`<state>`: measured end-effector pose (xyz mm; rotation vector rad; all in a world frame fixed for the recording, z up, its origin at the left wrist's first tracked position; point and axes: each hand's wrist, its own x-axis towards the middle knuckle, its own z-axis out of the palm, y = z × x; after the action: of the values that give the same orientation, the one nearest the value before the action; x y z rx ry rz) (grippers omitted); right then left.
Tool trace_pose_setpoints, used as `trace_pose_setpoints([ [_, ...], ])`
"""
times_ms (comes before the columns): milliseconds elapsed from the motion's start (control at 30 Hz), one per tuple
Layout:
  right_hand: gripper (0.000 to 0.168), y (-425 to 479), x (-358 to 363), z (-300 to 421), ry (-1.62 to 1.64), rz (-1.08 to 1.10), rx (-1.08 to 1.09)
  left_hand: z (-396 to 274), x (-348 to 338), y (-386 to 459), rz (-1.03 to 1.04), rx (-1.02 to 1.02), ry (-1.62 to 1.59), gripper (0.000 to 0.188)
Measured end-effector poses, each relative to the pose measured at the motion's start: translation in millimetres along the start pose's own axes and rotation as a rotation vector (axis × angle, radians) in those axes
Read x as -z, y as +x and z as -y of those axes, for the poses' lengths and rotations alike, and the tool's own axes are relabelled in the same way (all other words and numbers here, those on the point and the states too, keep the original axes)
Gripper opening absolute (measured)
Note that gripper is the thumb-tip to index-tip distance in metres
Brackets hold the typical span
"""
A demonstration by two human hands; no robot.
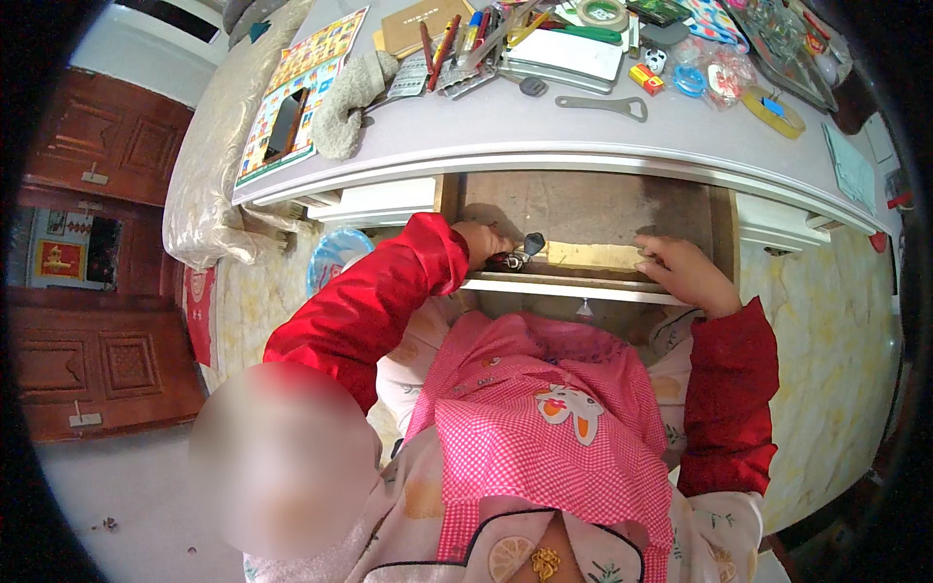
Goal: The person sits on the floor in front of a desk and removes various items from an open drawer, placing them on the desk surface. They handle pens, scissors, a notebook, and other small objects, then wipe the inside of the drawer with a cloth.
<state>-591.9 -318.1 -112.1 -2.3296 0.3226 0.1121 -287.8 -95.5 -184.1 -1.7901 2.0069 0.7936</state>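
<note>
A wooden drawer (576,204) is pulled out from under the table in front of me. At its front left corner my left hand (481,244) has curled fingers on a bunch of keys (515,260) with a dark key fob (534,243). Part of the bunch is hidden by the fingers. Over the front right part of the drawer is my right hand (689,273), thumb and fingers apart, with nothing seen between them. Its wrist lies across the drawer's white front edge (583,290). A bright yellowish strip (594,256) shows on the drawer bottom between both hands.
On the tabletop (452,138) lie a bottle opener (601,106), a phone (286,124), a grey fuzzy item (342,109), pens (444,51), a tape roll (601,13) and a yellow tape roll (773,113). A blue-rimmed basin (339,255) stands on the floor, left of the drawer.
</note>
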Motion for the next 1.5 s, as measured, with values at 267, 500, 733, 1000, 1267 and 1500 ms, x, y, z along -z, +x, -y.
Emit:
trace_pose_setpoints([
  [267,0.038,1,-1,0,-0.032,0.002,0.023,-5,30,-28,-0.031,0.113,-0.23,0.053],
  [500,0.039,3,-6,-11,-0.035,0.003,0.045,10,66,-69,-0.203,0.056,-0.518,0.041],
  [733,0.04,2,-6,-12,-0.096,0.002,0.023,1,129,-121,-0.405,-0.135,-0.971,0.034],
  [1000,0.037,2,-3,-5,-0.033,0.014,0.043,1,224,-193,-0.739,-0.155,-1.019,0.044],
  [1267,0.035,1,0,-4,-0.039,-0.016,0.092,26,298,-186,-0.922,0.26,-0.78,0.03],
  [1500,0.034,0,2,-5,-0.044,0.004,0.017,129,263,-120,-0.818,0.566,-0.343,0.032],
])
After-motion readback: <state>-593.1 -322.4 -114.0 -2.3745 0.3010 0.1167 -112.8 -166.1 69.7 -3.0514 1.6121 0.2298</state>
